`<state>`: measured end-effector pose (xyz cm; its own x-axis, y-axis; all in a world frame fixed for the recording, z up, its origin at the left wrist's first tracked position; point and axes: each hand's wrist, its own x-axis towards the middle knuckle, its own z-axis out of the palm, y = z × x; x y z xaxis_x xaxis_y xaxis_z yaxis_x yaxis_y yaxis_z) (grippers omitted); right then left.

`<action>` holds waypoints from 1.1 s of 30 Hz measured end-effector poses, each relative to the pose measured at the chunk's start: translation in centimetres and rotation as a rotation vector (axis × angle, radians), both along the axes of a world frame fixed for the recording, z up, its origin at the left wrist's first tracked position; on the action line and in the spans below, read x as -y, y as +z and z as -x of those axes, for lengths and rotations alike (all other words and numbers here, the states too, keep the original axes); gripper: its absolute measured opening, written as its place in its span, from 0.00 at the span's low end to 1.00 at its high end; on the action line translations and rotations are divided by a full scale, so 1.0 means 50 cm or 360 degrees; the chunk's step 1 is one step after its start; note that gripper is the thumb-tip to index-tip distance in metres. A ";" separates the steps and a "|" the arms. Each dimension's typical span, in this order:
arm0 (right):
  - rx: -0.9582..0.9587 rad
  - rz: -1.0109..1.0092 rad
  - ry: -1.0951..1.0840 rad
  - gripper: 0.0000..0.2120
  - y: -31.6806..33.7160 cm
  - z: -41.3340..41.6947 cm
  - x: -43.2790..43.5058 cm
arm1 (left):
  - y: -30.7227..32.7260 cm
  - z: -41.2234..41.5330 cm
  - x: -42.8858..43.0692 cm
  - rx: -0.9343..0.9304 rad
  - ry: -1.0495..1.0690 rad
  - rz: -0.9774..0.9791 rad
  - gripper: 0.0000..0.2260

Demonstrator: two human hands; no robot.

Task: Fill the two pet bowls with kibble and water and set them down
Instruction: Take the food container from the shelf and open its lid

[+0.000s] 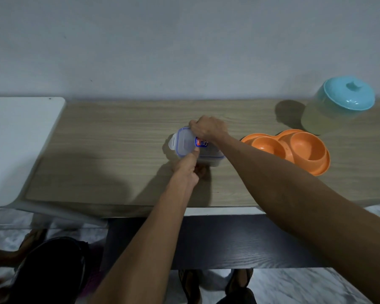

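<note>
A clear plastic food container (208, 157) with a blue-rimmed clip lid (185, 142) sits in the middle of the wooden table (119, 150). My right hand (207, 128) grips the lid's far edge from above. My left hand (188, 166) holds the container's near side, thumb on the lid. The lid looks tilted up on the left. An orange double pet bowl (294, 148), both hollows empty, lies to the right. Behind it stands a jug with a teal lid (347, 94) and pale liquid inside.
A white surface (15, 145) adjoins the table on the left. The grey wall runs right behind the table. Below the table edge I see dark legs and sandalled feet (239, 279) on a pale floor.
</note>
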<state>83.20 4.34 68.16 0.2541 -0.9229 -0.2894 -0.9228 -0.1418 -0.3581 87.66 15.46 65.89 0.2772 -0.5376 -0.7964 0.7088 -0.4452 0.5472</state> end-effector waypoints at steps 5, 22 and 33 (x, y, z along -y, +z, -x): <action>-0.0006 0.0013 -0.0014 0.24 0.004 -0.001 -0.001 | -0.001 0.010 -0.002 0.0001 0.0076 0.0039 0.20; 0.0246 0.0196 -0.0112 0.21 0.015 0.034 -0.031 | -0.022 0.006 -0.015 0.0521 0.0079 0.0135 0.46; 0.0725 -0.0330 -0.0807 0.13 0.051 0.158 -0.071 | -0.007 0.005 -0.067 0.0817 -0.0064 0.0222 0.31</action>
